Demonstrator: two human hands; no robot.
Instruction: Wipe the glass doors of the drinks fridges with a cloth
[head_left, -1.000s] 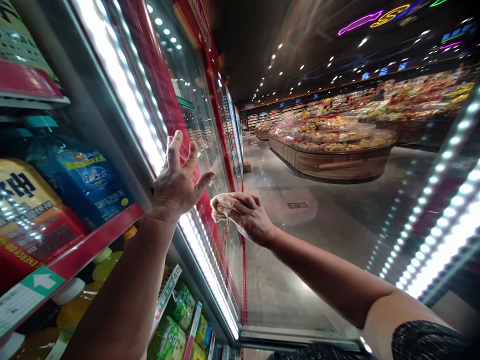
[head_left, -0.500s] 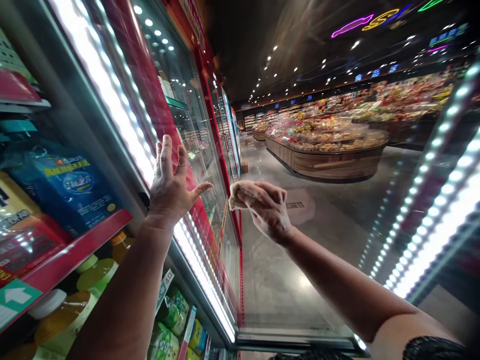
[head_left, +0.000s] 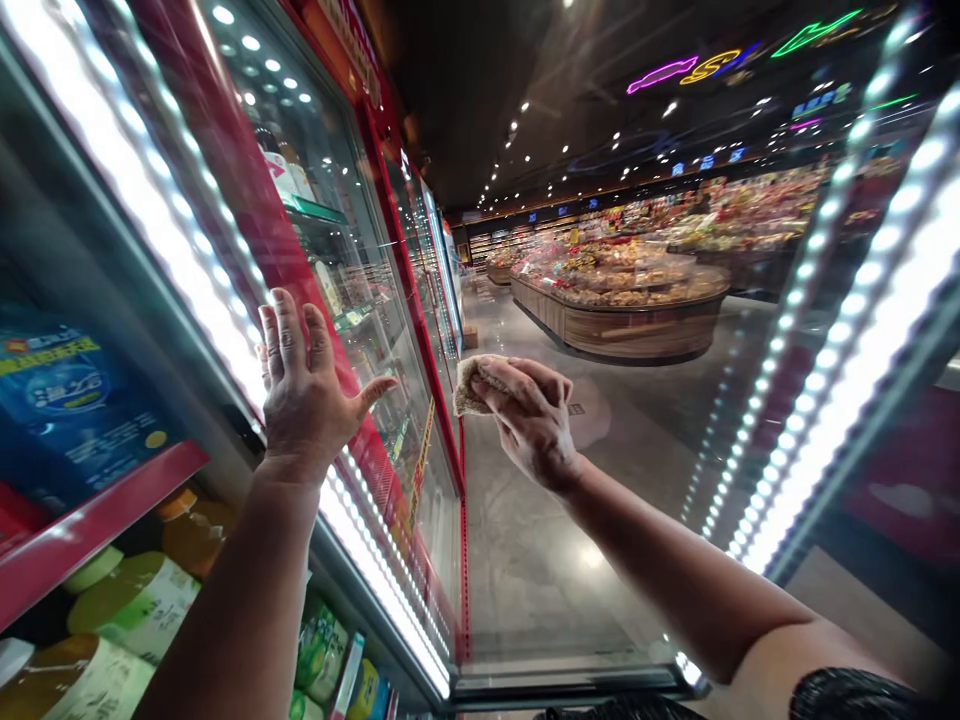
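My right hand (head_left: 536, 415) is closed around a folded tan cloth (head_left: 471, 388), whose fuzzy edge sticks out past my fingertips to the left. It holds the cloth up at the glass door (head_left: 570, 625), through which the shop floor shows. To the left, my left hand (head_left: 301, 400) is raised with its fingers stretched and thumb spread, holding nothing. It is nearest to the bright LED strip (head_left: 191, 255) and red trim; whether the palm touches the surface there is hidden.
Shelves with a red edge strip (head_left: 105, 525) hold a blue pouch (head_left: 71, 400) and several bottles (head_left: 142, 610) at lower left. Another LED strip (head_left: 832, 390) runs down the right. Beyond the glass stands a wood-sided display island (head_left: 637, 330); red-framed coolers (head_left: 390, 250) line the left.
The view has turned somewhat to the right, so the shelves and left hand sit further left. The cloth remains in my right hand, which stays at nearly the same place in the picture.
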